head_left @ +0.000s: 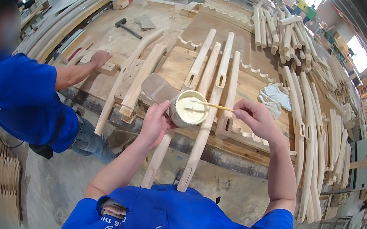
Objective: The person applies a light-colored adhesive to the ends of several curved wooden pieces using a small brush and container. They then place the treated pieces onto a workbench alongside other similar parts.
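Note:
My left hand [156,124] is wrapped round a small round tub [175,115] filled with a thick, pale yellow paste. Between the fingers of my right hand [256,119] is a thin wooden stick [222,107], whose far end lies over or in the paste; its tip is hard to make out. Beneath both hands, several long pale wooden legs [223,61] with oval slots lie across the workbench [177,74]. Two of them stick out past the bench's near edge. Left of the tub rests a flat brownish board [159,87].
A crumpled white cloth [275,98] lies to the right, beside more slotted legs [304,117]. A person in a blue shirt [22,96] stands at left, one hand on a wooden block [107,69]. A mallet [128,27] lies farther back. Wooden parts [282,32] are piled far right.

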`<act>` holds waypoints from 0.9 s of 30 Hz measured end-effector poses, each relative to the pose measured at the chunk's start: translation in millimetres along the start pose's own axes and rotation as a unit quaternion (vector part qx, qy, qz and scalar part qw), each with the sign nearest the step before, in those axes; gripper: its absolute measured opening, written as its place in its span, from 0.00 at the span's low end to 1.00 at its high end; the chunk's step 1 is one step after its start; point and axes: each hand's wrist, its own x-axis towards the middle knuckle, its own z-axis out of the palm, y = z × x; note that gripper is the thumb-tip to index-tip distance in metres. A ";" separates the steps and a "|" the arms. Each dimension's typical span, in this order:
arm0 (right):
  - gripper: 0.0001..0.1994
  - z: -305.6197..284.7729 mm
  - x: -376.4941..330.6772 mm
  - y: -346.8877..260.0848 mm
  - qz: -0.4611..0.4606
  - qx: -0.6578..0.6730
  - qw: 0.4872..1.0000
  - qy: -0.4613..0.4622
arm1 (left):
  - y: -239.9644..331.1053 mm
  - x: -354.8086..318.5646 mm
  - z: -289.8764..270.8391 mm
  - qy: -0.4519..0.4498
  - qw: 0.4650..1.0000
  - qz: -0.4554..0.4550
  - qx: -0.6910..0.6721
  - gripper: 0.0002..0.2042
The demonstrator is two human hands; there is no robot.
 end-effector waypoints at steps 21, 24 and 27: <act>0.14 -31.2 66.0 119.0 0.079 -0.271 0.942 0.182 | 1.8 -18.6 -48.3 0.022 0.999 0.022 0.010 0.15; 0.14 -35.3 66.3 127.0 0.067 -0.262 0.944 0.187 | 1.9 -25.1 -47.1 0.068 0.997 0.037 0.010 0.18; 0.14 -39.0 66.9 130.1 0.061 -0.240 0.951 0.186 | 5.8 -28.7 -50.7 0.059 0.998 0.032 -0.015 0.13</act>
